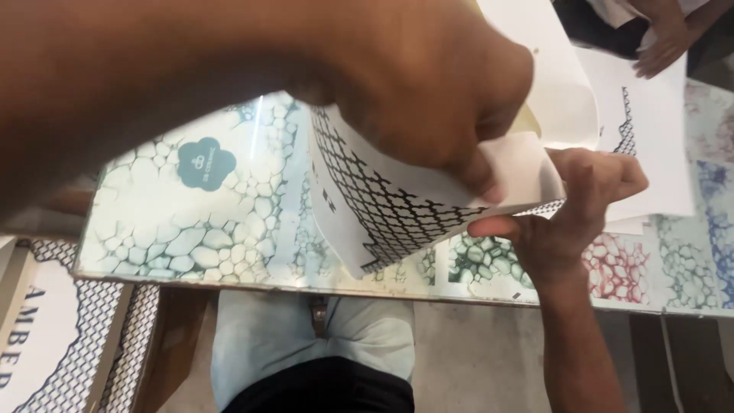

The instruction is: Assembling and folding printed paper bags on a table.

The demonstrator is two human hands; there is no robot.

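A patterned tabletop (176, 229) lay at left. Above it, the left hand (413, 84) pinched a latticed sheet (382, 203), bending it into a fold. The right hand (569, 210) gripped the sheet's lower edge from beneath, steadying it.

Both hands (489, 153) on patterned card sheet (375, 199)

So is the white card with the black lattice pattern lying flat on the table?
No, both hands hold the lattice card bent and lifted.
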